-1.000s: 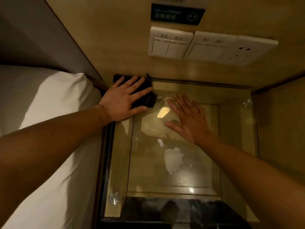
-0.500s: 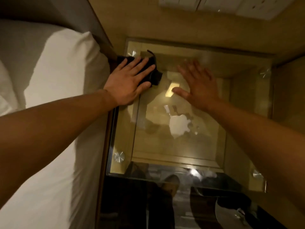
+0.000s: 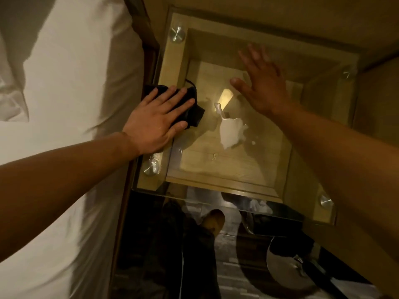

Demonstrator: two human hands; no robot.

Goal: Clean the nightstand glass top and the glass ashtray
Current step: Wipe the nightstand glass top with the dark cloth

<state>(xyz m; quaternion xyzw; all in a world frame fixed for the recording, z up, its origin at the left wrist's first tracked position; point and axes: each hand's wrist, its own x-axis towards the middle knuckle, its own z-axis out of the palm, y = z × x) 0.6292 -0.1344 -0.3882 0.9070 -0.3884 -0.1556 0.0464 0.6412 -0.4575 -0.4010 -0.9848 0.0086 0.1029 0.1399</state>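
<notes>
Left grip (image 3: 158, 119) comes in from the left, its forearm lying across the white bed (image 3: 64, 104). It is flat and released, with fingers straight and a little spread, and its palm and fingers press down on a black cloth (image 3: 194, 114). The cloth lies at the left edge of the nightstand glass top (image 3: 216, 167), about halfway along that side. It is bunched under the fingers, with a dark corner sticking out to the right past the fingertips and a thin dark loop at its far end.

The glass top is a clear square pane on the wooden worktop, pinned by a round metal stud (image 3: 177, 34) at each corner, and a pale wooden recess shows through it. Near the middle of the pane is a pale patch (image 3: 231, 132) with an uneven outline, and a bright rectangular glint (image 3: 225, 97) just beyond it. Whether the patch is wet or only a reflection cannot be told.

Right grip (image 3: 262, 87) is over the far middle of the glass, to the right of the cloth and apart from it. It too is released and holds nothing, its fingers straight and spread and its thumb out to the left. It is blurred, so whether it touches the pane cannot be told. Its forearm runs off to the lower right.

Past the pane's near edge, on the dark floor (image 3: 151, 255), lies a round shiny object (image 3: 287, 266) too unclear to identify.
</notes>
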